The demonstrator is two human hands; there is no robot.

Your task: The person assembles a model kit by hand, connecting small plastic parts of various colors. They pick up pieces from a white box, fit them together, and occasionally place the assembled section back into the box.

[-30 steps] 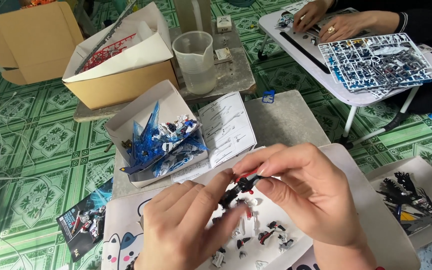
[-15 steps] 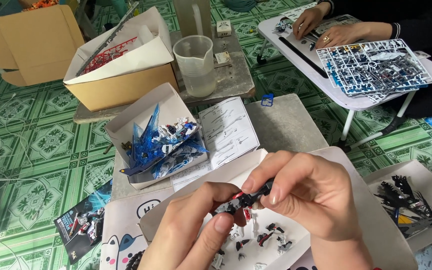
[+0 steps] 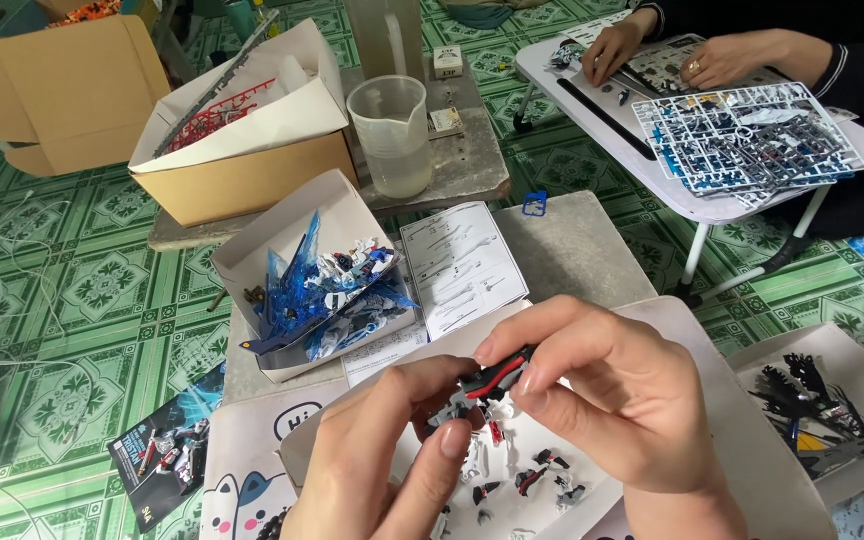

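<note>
My left hand (image 3: pixel 392 455) and my right hand (image 3: pixel 607 400) meet over a white tray (image 3: pixel 742 440) and pinch a small black, red and grey plastic model part (image 3: pixel 484 385) between thumbs and fingertips. The right fingers cover the part's right end, the left thumb presses its lower left. Below the hands, several small loose black and red model pieces (image 3: pixel 532 480) lie in the tray.
An open white box of blue and white model parts (image 3: pixel 327 285) and an instruction sheet (image 3: pixel 462 265) lie ahead. Behind stand a clear measuring jug (image 3: pixel 392 135) and a cardboard box (image 3: pixel 242 150). Another person's hands (image 3: pixel 682 55) work at a small table with a parts frame (image 3: pixel 752 135). A tray of dark parts (image 3: pixel 817 410) sits right.
Both hands have shifted slightly lower and right with the part, and the part has been turned between the fingers. The other person's hands have moved a little.
</note>
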